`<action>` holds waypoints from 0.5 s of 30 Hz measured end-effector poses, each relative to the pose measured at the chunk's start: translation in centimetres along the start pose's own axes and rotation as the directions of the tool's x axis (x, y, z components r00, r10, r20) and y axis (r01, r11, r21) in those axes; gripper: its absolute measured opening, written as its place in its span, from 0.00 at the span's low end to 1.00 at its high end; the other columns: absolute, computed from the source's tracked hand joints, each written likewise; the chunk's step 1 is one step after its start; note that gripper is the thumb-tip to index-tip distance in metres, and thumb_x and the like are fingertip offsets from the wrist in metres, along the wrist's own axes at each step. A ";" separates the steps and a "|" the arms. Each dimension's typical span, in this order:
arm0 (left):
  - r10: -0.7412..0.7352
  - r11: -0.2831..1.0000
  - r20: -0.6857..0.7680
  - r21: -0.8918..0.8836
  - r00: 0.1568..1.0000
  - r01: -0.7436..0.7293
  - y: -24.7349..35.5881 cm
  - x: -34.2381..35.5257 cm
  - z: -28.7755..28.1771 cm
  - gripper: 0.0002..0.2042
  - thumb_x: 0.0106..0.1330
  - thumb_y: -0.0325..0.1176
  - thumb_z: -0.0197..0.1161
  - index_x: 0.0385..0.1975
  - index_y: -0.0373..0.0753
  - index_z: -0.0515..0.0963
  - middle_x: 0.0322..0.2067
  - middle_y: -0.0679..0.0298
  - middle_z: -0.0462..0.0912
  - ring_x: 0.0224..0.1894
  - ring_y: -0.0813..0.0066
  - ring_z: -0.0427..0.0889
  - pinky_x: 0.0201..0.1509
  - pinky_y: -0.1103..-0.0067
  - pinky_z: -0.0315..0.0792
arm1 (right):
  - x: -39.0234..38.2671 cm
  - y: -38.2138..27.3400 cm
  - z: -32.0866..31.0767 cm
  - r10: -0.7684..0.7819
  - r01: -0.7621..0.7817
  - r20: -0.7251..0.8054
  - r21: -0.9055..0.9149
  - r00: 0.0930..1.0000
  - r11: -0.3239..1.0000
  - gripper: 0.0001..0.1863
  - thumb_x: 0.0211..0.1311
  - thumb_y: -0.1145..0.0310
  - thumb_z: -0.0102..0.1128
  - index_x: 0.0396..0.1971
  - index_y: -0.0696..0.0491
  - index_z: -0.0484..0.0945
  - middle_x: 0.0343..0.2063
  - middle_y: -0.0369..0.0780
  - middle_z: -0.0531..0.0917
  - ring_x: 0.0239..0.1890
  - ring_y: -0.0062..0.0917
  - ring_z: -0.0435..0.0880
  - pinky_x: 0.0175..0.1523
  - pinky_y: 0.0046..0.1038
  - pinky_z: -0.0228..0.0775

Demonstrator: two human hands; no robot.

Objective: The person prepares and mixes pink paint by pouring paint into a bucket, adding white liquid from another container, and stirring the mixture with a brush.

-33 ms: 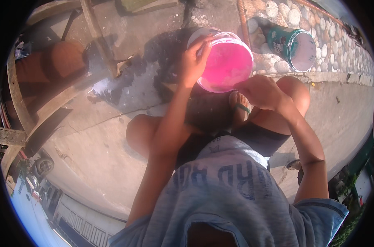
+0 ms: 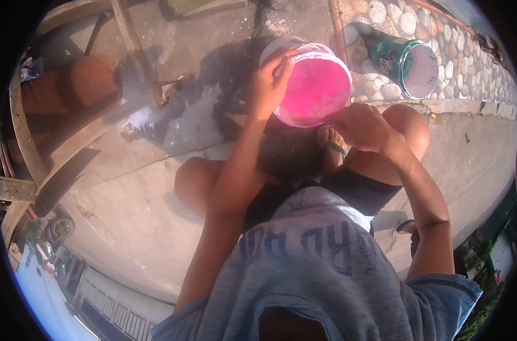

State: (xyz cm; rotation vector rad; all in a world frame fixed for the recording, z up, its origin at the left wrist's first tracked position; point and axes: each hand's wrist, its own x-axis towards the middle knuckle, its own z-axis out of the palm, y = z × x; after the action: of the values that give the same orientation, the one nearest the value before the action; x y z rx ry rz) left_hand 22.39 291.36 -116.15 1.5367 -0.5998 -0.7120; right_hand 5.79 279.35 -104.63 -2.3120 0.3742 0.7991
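Observation:
A round pink tub (image 2: pixel 312 91) with a pale rim is held in front of my bent knees, its mouth toward me. Behind its upper left edge shows part of a whitish round container (image 2: pixel 281 44); how the two are joined or stacked is hidden. My left hand (image 2: pixel 271 82) grips the tub's left rim, fingers curled at the top and the thumb against the edge. At the lower right rim, my right hand (image 2: pixel 363 126) is closed with its fingertips against the edge. A sandaled foot (image 2: pixel 332 145) lies just below the tub.
A green bucket (image 2: pixel 390 59) lies on its side on pebble-set paving (image 2: pixel 451 71) at the far right. Wooden beams (image 2: pixel 136 51) and a brown rounded object (image 2: pixel 76 85) stand at the left. The concrete (image 2: pixel 196 116) there has wet patches.

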 end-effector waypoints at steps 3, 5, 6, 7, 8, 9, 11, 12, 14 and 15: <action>0.031 0.999 -0.008 0.037 0.999 -0.030 -0.1 -0.2 0.3 0.13 0.69 0.34 0.54 0.45 0.33 0.78 0.45 0.60 0.81 0.50 0.76 0.75 0.57 0.80 0.65 | 0.6 -0.3 1.0 -0.006 0.007 -0.043 0.010 0.999 1.000 0.11 0.57 0.66 0.51 0.37 0.47 0.81 0.28 0.41 0.83 0.37 0.36 0.82 0.43 0.38 0.74; 0.033 0.998 -0.017 0.044 0.999 -0.032 -0.2 0.0 0.3 0.13 0.69 0.35 0.54 0.45 0.33 0.78 0.45 0.60 0.81 0.50 0.76 0.75 0.57 0.80 0.65 | 1.1 -1.0 2.2 0.016 -0.016 0.001 -0.048 1.000 0.999 0.10 0.56 0.68 0.52 0.36 0.48 0.79 0.26 0.42 0.82 0.35 0.38 0.83 0.40 0.39 0.75; 0.009 0.999 -0.023 0.043 1.000 -0.008 -0.1 0.0 0.1 0.13 0.68 0.35 0.54 0.44 0.35 0.79 0.45 0.60 0.81 0.51 0.74 0.76 0.56 0.79 0.66 | 1.1 -1.6 3.0 0.016 -0.016 0.003 -0.055 1.000 0.998 0.10 0.56 0.68 0.52 0.36 0.48 0.79 0.26 0.42 0.82 0.35 0.38 0.83 0.40 0.39 0.75; 0.004 0.999 -0.026 0.049 1.000 -0.003 -0.2 0.6 -0.1 0.12 0.68 0.36 0.55 0.44 0.37 0.79 0.46 0.59 0.82 0.52 0.71 0.77 0.56 0.79 0.68 | 1.5 -1.8 3.7 0.070 -0.072 -0.018 -0.124 0.997 0.990 0.10 0.55 0.69 0.52 0.36 0.48 0.78 0.25 0.43 0.82 0.34 0.39 0.83 0.38 0.39 0.75; 0.012 0.999 -0.052 0.048 0.999 -0.010 -0.1 0.8 -0.4 0.12 0.68 0.36 0.55 0.44 0.37 0.79 0.46 0.59 0.82 0.52 0.71 0.77 0.56 0.79 0.68 | 1.7 -2.0 4.3 0.109 -0.114 -0.038 -0.166 0.993 0.979 0.10 0.54 0.70 0.52 0.36 0.48 0.77 0.24 0.44 0.81 0.33 0.40 0.83 0.37 0.40 0.75; -0.067 0.998 -0.072 -0.011 0.995 0.067 0.0 0.8 -0.7 0.12 0.68 0.36 0.54 0.44 0.37 0.79 0.45 0.60 0.82 0.52 0.70 0.77 0.56 0.78 0.67 | 1.6 -1.9 4.7 0.114 -0.115 -0.013 -0.111 0.993 0.987 0.10 0.57 0.69 0.51 0.38 0.48 0.77 0.24 0.45 0.81 0.32 0.40 0.83 0.38 0.40 0.75; -0.189 0.978 -0.091 -0.104 0.978 0.179 0.0 0.7 -0.9 0.12 0.68 0.36 0.55 0.44 0.39 0.80 0.45 0.61 0.82 0.52 0.70 0.77 0.57 0.78 0.66 | 1.7 -1.1 5.0 0.129 -0.133 -0.050 -0.078 0.990 0.988 0.10 0.59 0.68 0.50 0.39 0.48 0.77 0.24 0.46 0.81 0.32 0.39 0.83 0.38 0.39 0.75; -0.165 0.981 -0.064 -0.110 0.984 0.158 0.0 0.7 -0.8 0.12 0.68 0.36 0.55 0.44 0.39 0.80 0.45 0.61 0.82 0.52 0.70 0.77 0.57 0.78 0.66 | 1.7 -0.5 4.8 0.155 -0.158 -0.053 -0.049 0.986 0.986 0.11 0.60 0.68 0.50 0.40 0.49 0.78 0.25 0.46 0.81 0.33 0.38 0.83 0.39 0.38 0.75; -0.036 0.999 -0.025 0.014 0.999 0.036 0.1 0.2 -0.2 0.11 0.67 0.36 0.56 0.43 0.40 0.80 0.46 0.61 0.81 0.52 0.70 0.77 0.57 0.77 0.67 | 1.8 1.2 3.7 0.070 -0.052 -0.178 0.101 0.981 0.993 0.11 0.61 0.68 0.50 0.42 0.49 0.79 0.25 0.46 0.82 0.32 0.36 0.83 0.39 0.37 0.75; 0.019 0.999 0.004 0.029 1.000 -0.019 0.1 0.2 0.0 0.11 0.66 0.36 0.58 0.43 0.39 0.80 0.47 0.61 0.81 0.53 0.71 0.77 0.56 0.77 0.67 | 1.9 1.6 3.2 0.088 -0.033 -0.230 0.233 0.969 0.972 0.12 0.63 0.68 0.51 0.43 0.49 0.80 0.26 0.46 0.82 0.32 0.35 0.84 0.39 0.36 0.74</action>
State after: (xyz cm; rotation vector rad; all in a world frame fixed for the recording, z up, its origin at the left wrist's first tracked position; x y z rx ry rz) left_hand 22.53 291.18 -116.11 1.5555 -0.6287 -0.6944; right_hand 5.11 280.20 -108.57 -2.1911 0.6134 0.4770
